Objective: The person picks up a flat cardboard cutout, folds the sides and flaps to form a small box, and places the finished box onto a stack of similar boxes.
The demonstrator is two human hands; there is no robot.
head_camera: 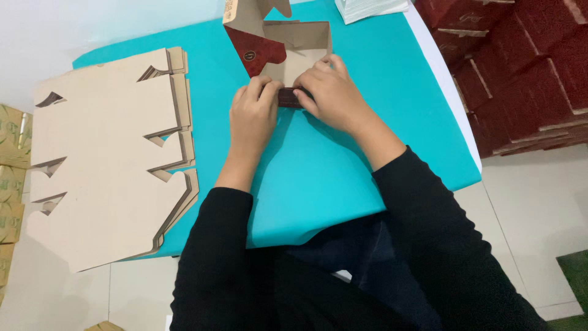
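A half-folded cardboard box [288,46], brown inside and dark red outside, lies on the turquoise table [392,122] in front of me. My left hand [254,116] and my right hand [331,92] both press on the box's near wall, a dark red flap [289,98] pinched between the fingers of both hands. One red flap with a round emblem [257,54] stands up on the box's left side. Both arms wear black sleeves.
A stack of flat, die-cut cardboard blanks [104,159] covers the table's left part and overhangs its front edge. Folded dark red boxes [520,67] are piled at the right. White sheets [370,7] lie at the far edge. Yellowish cartons [11,178] stand at the far left.
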